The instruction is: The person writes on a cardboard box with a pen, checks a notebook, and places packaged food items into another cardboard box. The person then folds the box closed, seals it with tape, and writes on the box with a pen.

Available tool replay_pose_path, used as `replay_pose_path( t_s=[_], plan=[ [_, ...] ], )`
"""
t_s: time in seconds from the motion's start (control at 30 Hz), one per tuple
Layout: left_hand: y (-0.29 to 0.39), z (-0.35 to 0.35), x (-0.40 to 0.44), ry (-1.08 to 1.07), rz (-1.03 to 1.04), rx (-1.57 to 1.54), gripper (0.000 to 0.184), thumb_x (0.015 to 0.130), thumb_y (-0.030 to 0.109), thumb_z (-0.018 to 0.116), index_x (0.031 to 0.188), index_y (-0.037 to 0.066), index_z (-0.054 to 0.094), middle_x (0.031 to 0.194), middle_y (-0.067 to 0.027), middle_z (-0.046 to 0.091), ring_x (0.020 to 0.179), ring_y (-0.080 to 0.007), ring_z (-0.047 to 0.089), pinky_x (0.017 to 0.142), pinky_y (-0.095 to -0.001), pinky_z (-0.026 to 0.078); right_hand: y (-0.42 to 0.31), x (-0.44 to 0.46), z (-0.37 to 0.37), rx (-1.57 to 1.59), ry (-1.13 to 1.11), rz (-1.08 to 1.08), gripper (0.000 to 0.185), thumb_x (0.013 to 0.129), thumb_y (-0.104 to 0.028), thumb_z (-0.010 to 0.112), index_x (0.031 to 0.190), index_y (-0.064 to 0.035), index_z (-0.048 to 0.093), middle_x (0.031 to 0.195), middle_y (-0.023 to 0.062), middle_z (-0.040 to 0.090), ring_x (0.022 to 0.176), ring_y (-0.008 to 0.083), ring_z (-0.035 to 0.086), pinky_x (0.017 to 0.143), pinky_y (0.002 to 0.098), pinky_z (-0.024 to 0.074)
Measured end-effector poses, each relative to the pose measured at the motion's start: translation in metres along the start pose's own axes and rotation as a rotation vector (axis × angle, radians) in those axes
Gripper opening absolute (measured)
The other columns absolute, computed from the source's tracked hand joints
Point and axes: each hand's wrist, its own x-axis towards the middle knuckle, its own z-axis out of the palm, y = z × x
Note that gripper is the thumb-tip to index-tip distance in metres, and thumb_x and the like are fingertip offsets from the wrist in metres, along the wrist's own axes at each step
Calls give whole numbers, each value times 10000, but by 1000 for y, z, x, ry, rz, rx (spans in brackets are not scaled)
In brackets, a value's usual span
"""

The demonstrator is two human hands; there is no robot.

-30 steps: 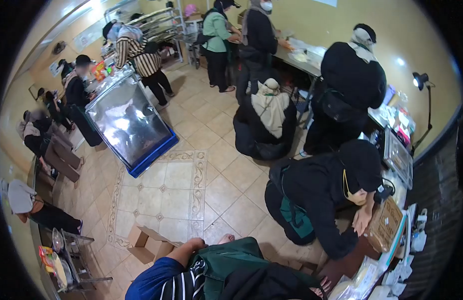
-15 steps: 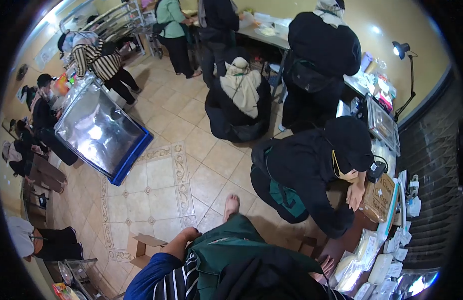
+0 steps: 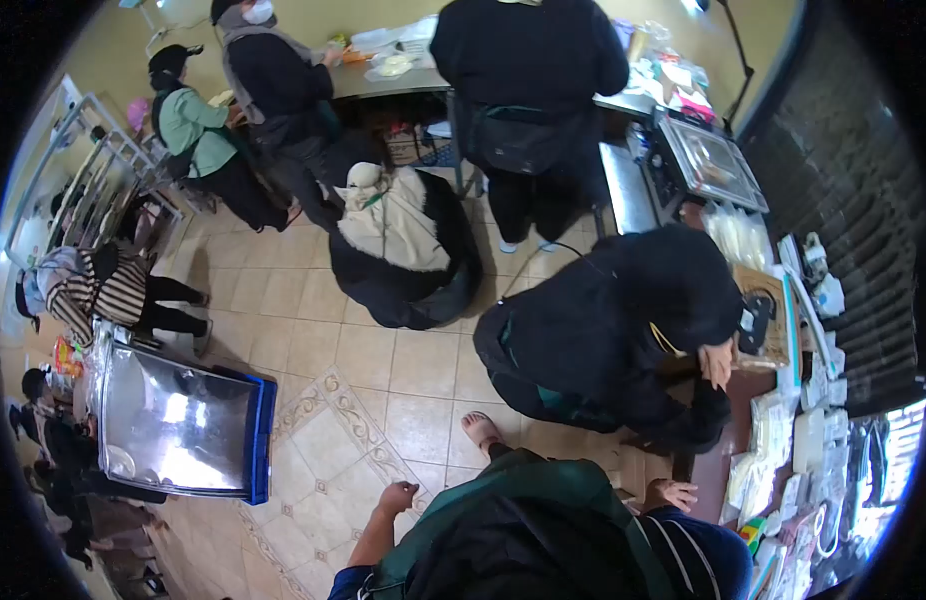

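Observation:
My left hand hangs over the tiled floor beside my green apron, its fingers curled in with nothing visible in them. On the other side, my right hand is at the near edge of a brown table, fingers stretched out and holding nothing. Clear plastic packets lie on that table, just beyond my right hand. A cardboard box shows partly below the table edge, close to the same hand.
A co-worker in black leans at the table ahead, hands together. Another person sits low on the floor. A large blue-edged case with a shiny panel stands left. Several people work at tables along the walls. My bare foot is on the tiles.
My view has turned to the right, so the room appears rotated. My right hand now shows more fully at the table edge. My left hand still hangs with curled fingers.

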Motion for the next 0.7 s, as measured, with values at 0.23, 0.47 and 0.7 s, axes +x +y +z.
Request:
replay_pose_path(
  t_s=[0.23, 0.47, 0.7],
  plan=[
    [28, -44, -18, 286, -45, -273, 505, 838, 490, 502, 970, 28, 655, 933, -214, 643, 912, -354, 610, 820, -425, 468, -128, -76, -119, 523, 143, -978, 369, 907, -260, 419, 1129, -2, 559, 1014, 201, 617, 921, 355, 597, 796, 418, 470],
    [-26, 50, -79, 287, -429, -527, 470, 844, 500, 479, 991, 98, 673, 960, -150, 655, 878, -331, 610, 807, -417, 463, -238, -287, -301, 358, 185, -2080, 315, 897, -244, 447, 1017, 13, 584, 920, 191, 623, 836, 319, 606, 744, 399, 471],
    [-77, 211, -139, 345, -846, -1074, 435, 790, 482, 573, 778, 69, 711, 808, -138, 674, 784, -291, 651, 707, -396, 501, -206, -497, -336, -118, 261, -2568, 289, 887, -227, 476, 905, 28, 608, 826, 181, 628, 750, 284, 616, 693, 380, 473]
  ],
)
